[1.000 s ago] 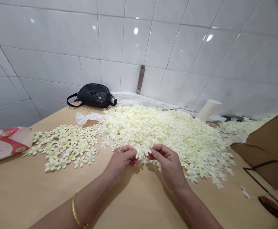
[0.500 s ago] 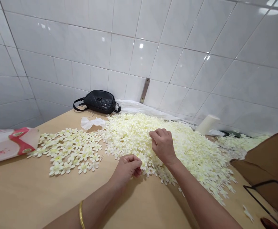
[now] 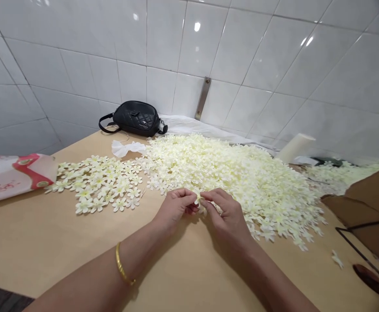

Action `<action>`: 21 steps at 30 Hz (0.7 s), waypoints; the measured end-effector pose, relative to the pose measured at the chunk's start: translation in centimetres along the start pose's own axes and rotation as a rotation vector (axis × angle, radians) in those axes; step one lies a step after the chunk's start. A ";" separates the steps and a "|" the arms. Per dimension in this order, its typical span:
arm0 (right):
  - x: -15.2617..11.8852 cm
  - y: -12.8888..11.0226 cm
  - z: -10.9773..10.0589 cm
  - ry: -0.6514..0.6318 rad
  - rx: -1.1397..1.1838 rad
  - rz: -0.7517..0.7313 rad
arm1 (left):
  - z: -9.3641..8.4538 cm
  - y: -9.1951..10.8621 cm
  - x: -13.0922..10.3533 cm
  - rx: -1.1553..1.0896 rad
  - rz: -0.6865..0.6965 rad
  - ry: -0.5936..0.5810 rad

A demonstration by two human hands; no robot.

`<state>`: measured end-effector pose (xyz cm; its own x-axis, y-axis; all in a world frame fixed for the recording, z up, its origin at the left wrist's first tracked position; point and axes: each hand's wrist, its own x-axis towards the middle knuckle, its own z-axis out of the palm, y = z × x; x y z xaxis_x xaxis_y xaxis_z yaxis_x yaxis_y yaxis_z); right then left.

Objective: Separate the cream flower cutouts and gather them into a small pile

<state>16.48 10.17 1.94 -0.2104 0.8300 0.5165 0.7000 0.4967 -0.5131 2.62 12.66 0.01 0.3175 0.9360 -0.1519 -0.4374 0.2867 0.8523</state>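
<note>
In the head view, my left hand (image 3: 179,207) and my right hand (image 3: 227,213) meet fingertip to fingertip at the near edge of a large heap of pale yellow-white artificial flowers (image 3: 215,162). Pinched between them is one small artificial flower (image 3: 199,199), mostly covered by the fingers. Both hands are closed, thumbs against forefingers. Left of the heap, a flatter group of the same flowers (image 3: 106,182) lies spread on the tan table (image 3: 88,251).
A black quilted bag (image 3: 135,118) stands by the tiled wall, with crumpled white material (image 3: 128,148) before it. A white and red package (image 3: 17,177) lies at left. A white roll (image 3: 296,148) leans behind the heap; brown cardboard (image 3: 371,208) stands at right.
My right hand has come down from over the heap to my left hand, and their fingertips now meet at a flower. The view has tilted downward.
</note>
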 end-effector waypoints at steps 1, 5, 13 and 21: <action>-0.2 0.2 0.3 -0.003 -0.027 -0.009 | 0.0 0.0 0.0 -0.002 0.000 -0.013; -0.5 1.2 0.9 0.031 -0.128 -0.117 | 0.0 0.2 0.0 -0.028 -0.014 -0.063; -0.6 1.5 0.9 0.025 -0.211 -0.154 | 0.2 0.3 -0.1 -0.010 -0.036 -0.095; -0.5 0.9 0.8 0.028 -0.080 -0.005 | 0.6 0.5 -0.4 0.026 -0.048 -0.068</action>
<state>16.67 10.35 0.68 -0.1953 0.8196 0.5386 0.7514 0.4780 -0.4549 2.81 12.31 0.81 0.3939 0.9052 -0.1593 -0.3988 0.3245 0.8577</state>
